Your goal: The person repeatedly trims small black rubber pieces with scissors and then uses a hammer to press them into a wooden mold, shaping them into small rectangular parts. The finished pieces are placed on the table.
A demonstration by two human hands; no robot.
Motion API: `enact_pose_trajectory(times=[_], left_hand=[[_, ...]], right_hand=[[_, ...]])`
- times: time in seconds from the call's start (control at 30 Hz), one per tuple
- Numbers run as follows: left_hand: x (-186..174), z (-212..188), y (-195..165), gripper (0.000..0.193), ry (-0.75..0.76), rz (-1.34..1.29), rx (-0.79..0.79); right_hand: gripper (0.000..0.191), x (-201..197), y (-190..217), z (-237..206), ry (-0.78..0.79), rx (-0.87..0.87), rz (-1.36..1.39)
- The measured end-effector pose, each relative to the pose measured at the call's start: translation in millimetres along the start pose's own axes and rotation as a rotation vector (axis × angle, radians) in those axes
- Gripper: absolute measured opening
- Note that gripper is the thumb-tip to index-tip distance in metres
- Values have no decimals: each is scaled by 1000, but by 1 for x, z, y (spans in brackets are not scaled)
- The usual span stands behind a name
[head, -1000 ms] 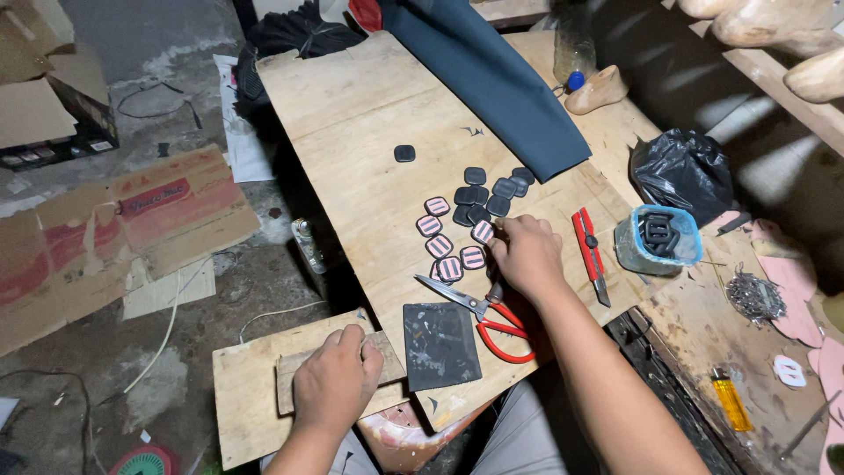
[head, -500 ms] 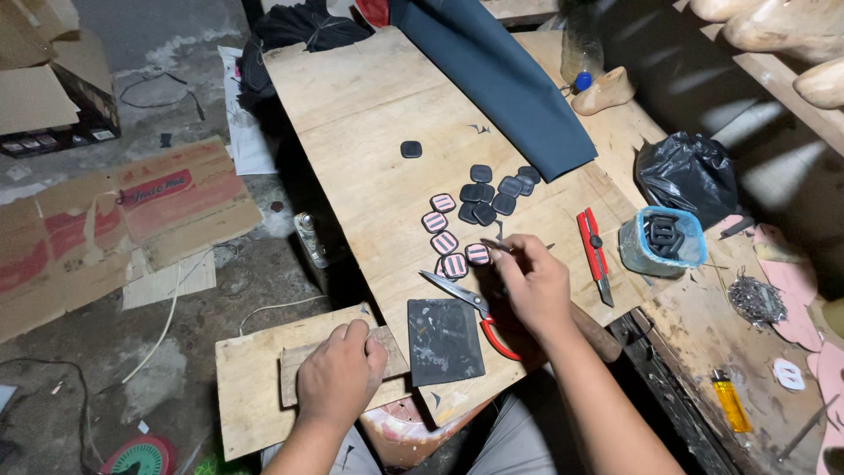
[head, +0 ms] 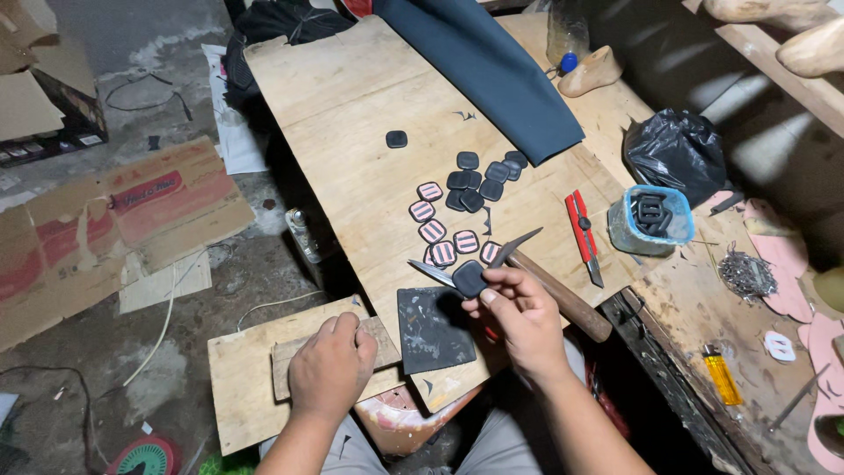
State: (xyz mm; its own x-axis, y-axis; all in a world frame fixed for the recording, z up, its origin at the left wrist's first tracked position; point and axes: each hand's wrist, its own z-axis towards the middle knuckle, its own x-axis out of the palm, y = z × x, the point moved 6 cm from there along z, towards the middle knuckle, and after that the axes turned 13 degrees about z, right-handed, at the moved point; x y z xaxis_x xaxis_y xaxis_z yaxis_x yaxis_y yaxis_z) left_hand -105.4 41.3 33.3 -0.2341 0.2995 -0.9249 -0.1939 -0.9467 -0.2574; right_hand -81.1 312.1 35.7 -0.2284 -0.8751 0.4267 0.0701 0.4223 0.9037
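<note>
While the right hand (head: 519, 308) pinches a dark square piece (head: 469, 278), similar pieces fill the blue tub (head: 651, 220).

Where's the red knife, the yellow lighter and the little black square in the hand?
Red utility knife (head: 582, 227): head view, middle of its handle.
Yellow lighter (head: 722, 376): head view, its body.
Black square piece (head: 469, 279): head view, its flat face, in the right hand (head: 520, 318).

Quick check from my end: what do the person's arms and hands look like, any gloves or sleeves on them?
Both are bare: no gloves, sleeves, watch or rings that I can see on the left hand or the right hand. The forearms are uncovered down to the frame edge.
</note>
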Motion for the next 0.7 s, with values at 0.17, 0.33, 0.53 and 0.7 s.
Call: enact_pose_trajectory(times=[0.17,0.33,0.53,0.7], left_hand=[[-11,-2,-6,13,29,-58,13],[-1,-25,-13,30,337,-842,-196],[9,-75,-50,37,554,-1346,-267],[7,-80,-25,29,433,-1382,-483]], right_hand=[[24,-4,-8,-13,60,33,-38],[24,14,-26,-51,337,55,-353],[24,26,-19,-71,323,137,-509],[31,21,40,-47,177,-636,-1270]])
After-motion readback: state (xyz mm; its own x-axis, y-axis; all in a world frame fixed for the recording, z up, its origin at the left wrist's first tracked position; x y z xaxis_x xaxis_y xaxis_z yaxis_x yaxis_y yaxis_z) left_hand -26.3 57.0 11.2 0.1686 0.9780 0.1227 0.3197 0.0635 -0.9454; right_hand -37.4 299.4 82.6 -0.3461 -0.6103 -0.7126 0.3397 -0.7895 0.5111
